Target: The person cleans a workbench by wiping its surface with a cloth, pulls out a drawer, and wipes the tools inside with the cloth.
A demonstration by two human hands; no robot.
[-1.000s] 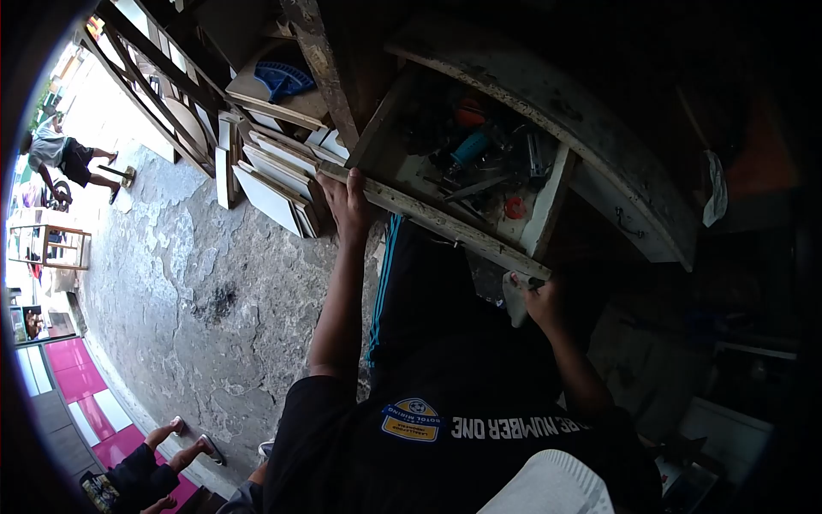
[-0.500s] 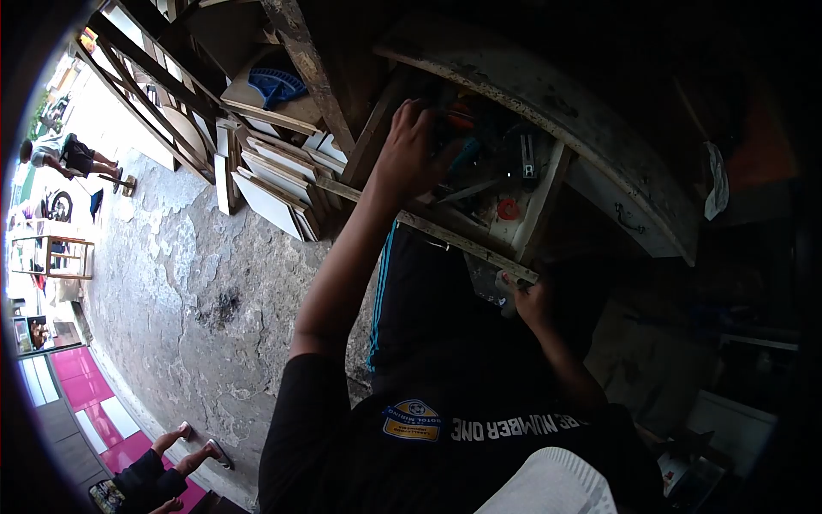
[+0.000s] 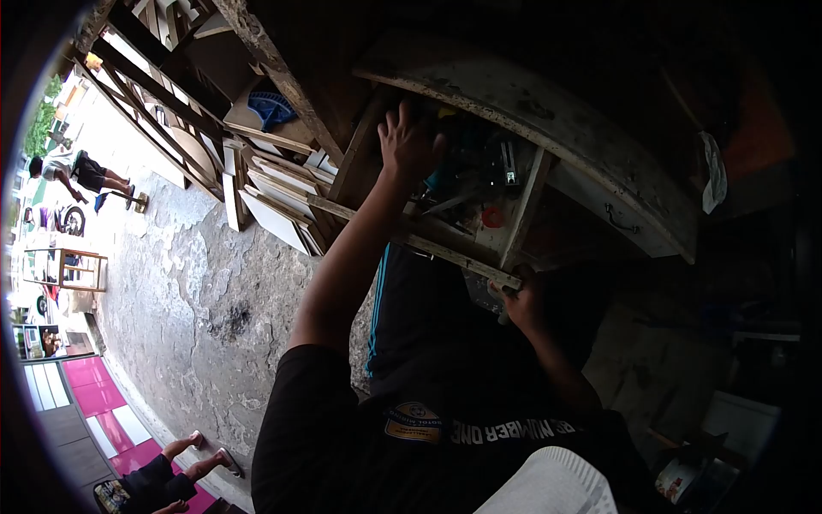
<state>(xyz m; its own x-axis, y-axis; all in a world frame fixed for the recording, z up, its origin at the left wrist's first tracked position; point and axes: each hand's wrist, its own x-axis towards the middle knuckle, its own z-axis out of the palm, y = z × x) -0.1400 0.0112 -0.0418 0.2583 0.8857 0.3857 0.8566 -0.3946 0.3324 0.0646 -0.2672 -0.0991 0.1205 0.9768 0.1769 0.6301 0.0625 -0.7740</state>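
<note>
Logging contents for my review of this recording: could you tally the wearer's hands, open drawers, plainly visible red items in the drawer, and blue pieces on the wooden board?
Wearer's hands: 2 (left hand, right hand)
Open drawer: 1
Red item: 1
Blue piece: 1
Total: 5

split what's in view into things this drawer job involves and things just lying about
Likely the job's:
open drawer
loose items inside
left hand, in or above it
right hand, at its front corner

Probably just lying about:
boards
blue item
</note>
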